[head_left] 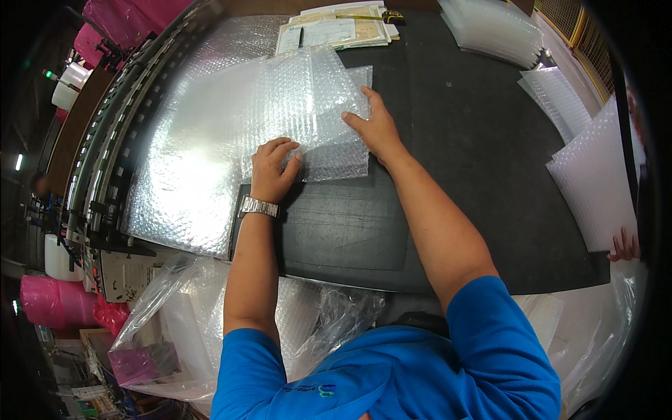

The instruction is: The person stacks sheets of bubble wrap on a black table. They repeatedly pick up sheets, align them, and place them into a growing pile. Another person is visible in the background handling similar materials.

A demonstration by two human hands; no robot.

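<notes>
1. Small bubble-wrap sheet (308,105) is laid flat on the dark counter (455,140), partly over a much larger bubble-wrap sheet (189,175) spread to the left
2. Left hand (274,168) is pressed on the near edge of the small sheet, fingers curled down; grip looks nearly closed on the edge, though whether the film is actually pinched cannot be told
3. Right hand (376,126) is laid flat and open on the right edge of the small sheet, thumb spread; nothing is grasped, the sheet is only held down
4. Judged progress: the sheet seems doubled over, with layers visible along the near and right edges, so one fold is taken as made and being flattened; no tape, bag or wrapped item is seen, so any further folding or stacking is judged left to do
5. Stacks of clear bubble sheets (490,28) are seen at far right, more (595,168) at the right edge, with another person's fingers (621,246) at their lower corner
6. Papers (336,28) lie at the far edge of the counter; clear plastic bags (182,308) hang below its near edge; pink rolls (52,301) are seen at far left
</notes>
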